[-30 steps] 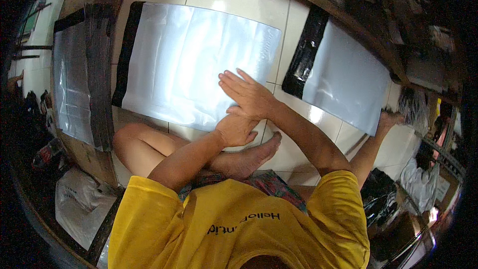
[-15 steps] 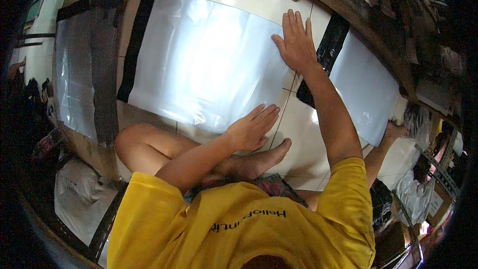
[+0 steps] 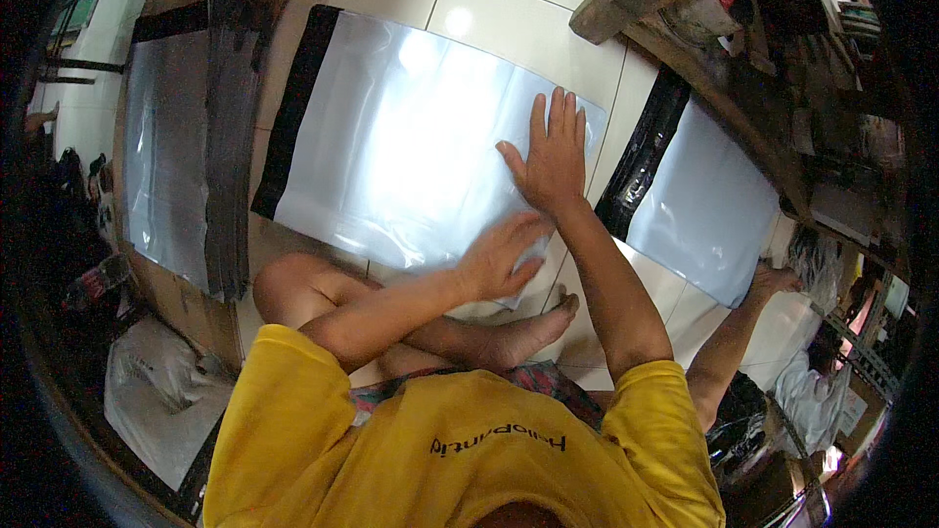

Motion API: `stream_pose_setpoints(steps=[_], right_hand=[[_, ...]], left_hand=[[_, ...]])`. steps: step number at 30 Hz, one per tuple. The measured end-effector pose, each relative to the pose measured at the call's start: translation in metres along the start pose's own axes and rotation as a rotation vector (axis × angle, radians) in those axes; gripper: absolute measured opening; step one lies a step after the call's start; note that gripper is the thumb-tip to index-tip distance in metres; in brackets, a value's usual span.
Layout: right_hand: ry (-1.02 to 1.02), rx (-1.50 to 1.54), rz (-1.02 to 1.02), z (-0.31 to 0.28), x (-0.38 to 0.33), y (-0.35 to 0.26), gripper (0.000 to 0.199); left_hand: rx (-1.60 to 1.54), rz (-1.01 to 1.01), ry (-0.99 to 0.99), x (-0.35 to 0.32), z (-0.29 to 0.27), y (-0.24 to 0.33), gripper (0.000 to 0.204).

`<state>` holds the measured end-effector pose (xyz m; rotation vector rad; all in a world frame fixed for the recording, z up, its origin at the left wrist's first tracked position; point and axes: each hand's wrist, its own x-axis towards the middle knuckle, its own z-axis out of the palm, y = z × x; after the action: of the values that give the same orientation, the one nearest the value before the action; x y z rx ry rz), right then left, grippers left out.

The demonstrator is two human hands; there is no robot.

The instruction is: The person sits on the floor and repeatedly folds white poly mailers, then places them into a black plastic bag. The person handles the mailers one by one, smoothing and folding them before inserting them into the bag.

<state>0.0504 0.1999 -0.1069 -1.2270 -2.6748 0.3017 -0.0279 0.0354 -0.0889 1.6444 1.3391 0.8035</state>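
A shiny whitish plastic sheet or flat bag point(image 3: 391, 137) with a black band along its left edge lies on the tiled floor in front of me. My right hand point(image 3: 554, 156) rests flat on its right part, fingers stretched toward the far edge and thumb apart. At the near right corner is my left hand point(image 3: 501, 259), slightly blurred, its thumb held away from the curved fingers. The two hands nearly meet at my right wrist. Under and beside the left hand the sheet's corner is creased and partly hidden.
Another black-banded plastic sheet point(image 3: 699, 196) lies to the right, by my foot and a wooden bench point(image 3: 675, 0). On the left, a stack of similar sheets point(image 3: 171, 156) rests on brown cardboard. A whitish plastic sack point(image 3: 156, 391) sits at lower left.
My right hand has slid from the sheet's far right edge inward and nearer to me. The left hand has shifted toward it along the near right corner. The whole view has shifted slightly.
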Motion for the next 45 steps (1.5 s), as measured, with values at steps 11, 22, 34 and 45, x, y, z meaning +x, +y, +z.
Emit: stream_pose_setpoints(steps=[11,22,34,45], right_hand=[[-0.101,-0.141,0.043,-0.005,0.001,-0.002,0.086],[-0.072,-0.171,0.055,-0.003,-0.001,-0.003,0.091],[-0.260,-0.009,0.055,0.005,-0.155,-0.112,0.081],[-0.355,-0.044,0.154,0.005,-0.154,-0.117,0.080]], left_hand=[[0.667,-0.011,0.169,0.115,-0.104,-0.068,0.078],[0.996,-0.226,0.284,0.069,-0.241,-0.147,0.073],[0.975,-0.018,0.405,0.068,-0.235,-0.151,0.069],[0.574,0.407,-0.303,-0.033,-0.058,-0.039,0.081]])
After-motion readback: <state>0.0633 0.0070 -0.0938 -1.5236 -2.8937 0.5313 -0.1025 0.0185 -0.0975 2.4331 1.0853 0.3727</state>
